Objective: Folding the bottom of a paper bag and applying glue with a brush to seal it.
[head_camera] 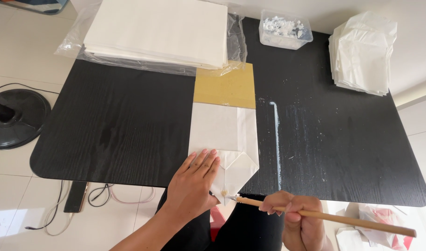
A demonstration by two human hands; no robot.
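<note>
Left hand point(193, 180) flat, fingers spread, pressing folded paper bag point(224, 144) on desk point(120, 125) — right hand point(294, 218) pinches brush stick point(334, 217), tip touching bag's near flap, stick lying rightward.

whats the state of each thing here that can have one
folded white paper bag: flat on the black table, bottom flaps folded to a point
left hand: pressing the bag flat
right hand: closed on a thin wooden brush, tip at the flap
clear plastic tub: lidless, holding white bits
stack of white paper sheets: lying on opened clear wrap
</note>
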